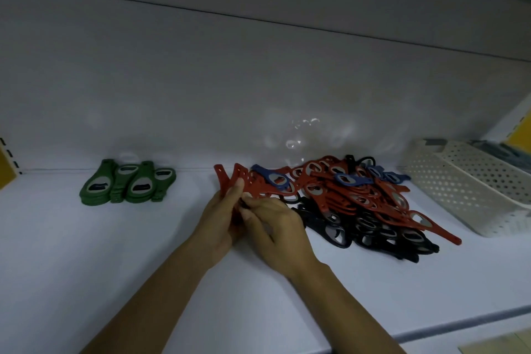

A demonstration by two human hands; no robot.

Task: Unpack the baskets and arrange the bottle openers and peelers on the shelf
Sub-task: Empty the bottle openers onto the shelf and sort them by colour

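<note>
- A mixed pile (359, 201) of red, blue and black bottle openers lies on the white shelf (86, 253).
- Just left of the pile, the left hand (221, 218) grips a bundle of red openers (232, 178), handles fanned upward.
- The right hand (275, 227) meets it, fingertips pinching the bundle's lower end, beside the pile's left edge.
- Well left of the pile, green openers (129, 184) sit in neat stacks.
- Right of the pile stands a white perforated basket (448, 184), with a second basket (494, 164) behind it.
</note>
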